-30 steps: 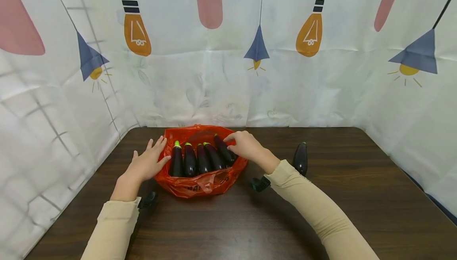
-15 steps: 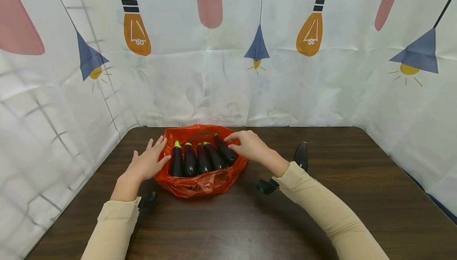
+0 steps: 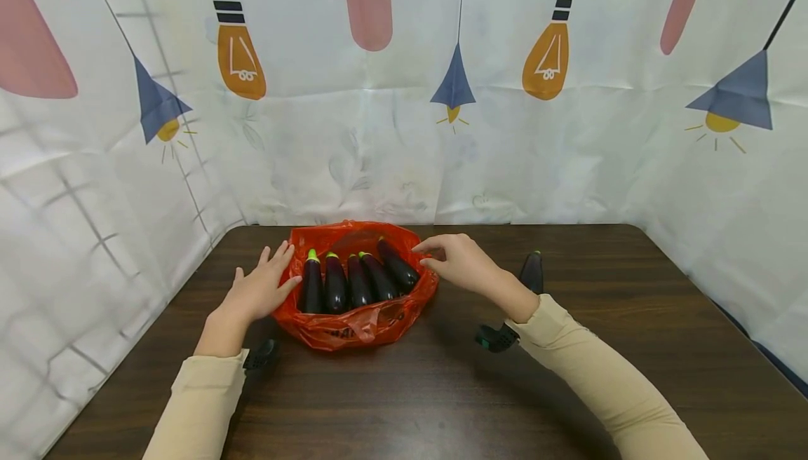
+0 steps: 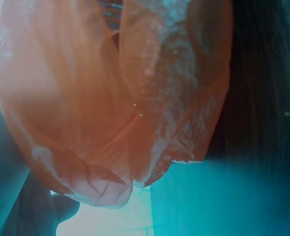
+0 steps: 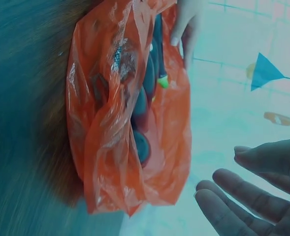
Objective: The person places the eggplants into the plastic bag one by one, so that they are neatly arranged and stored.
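Observation:
A red plastic bag (image 3: 344, 337), its mouth wide, stands on the table holding several dark eggplants (image 3: 360, 285) side by side. The rightmost eggplant (image 3: 399, 267) leans to the left. My left hand (image 3: 252, 293) rests with spread fingers against the bag's left rim. In the left wrist view the bag (image 4: 135, 98) fills most of the picture. My right hand (image 3: 463, 264) is just beside the bag's right rim, holding nothing. The right wrist view shows its fingers (image 5: 223, 211) loosely extended, apart from the bag. Another eggplant (image 3: 532, 274) lies beyond my right forearm, partly hidden by it.
The dark wooden table (image 3: 379, 404) extends in front of the bag and to its right. A white curtain (image 3: 391, 158) printed with lamps hangs along the back and both sides. Each wrist carries a small black device, the right one (image 3: 497, 338) hanging below the sleeve.
My right hand has drawn back to the right, from the rightmost eggplant to the bag's right rim. The left hand, the bag and the eggplants have stayed in place.

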